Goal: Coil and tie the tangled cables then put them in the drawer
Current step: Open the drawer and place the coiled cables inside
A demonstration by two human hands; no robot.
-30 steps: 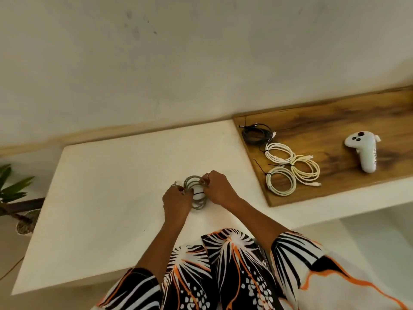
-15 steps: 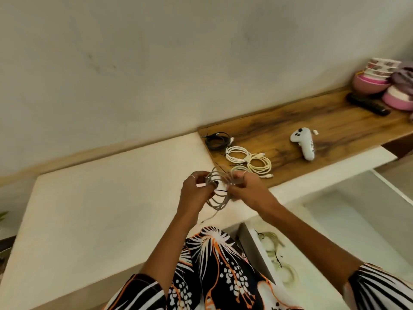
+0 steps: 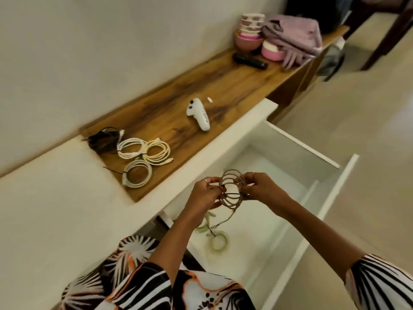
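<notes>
The grey coiled cable (image 3: pixel 231 190) is held above the open drawer (image 3: pixel 288 157), pinched at each side by the left hand (image 3: pixel 204 194) and right hand (image 3: pixel 262 186), evidently so the loops stay gathered for tying.

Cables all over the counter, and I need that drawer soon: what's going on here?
A person is tidying cables. Both hands, left hand and right hand, hold a coiled grey cable with a dark tie across it, above the open white drawer. A pale coil or two already lie in the drawer. Three light coils and a black cable wait on the wooden counter, beside a white controller.
</notes>
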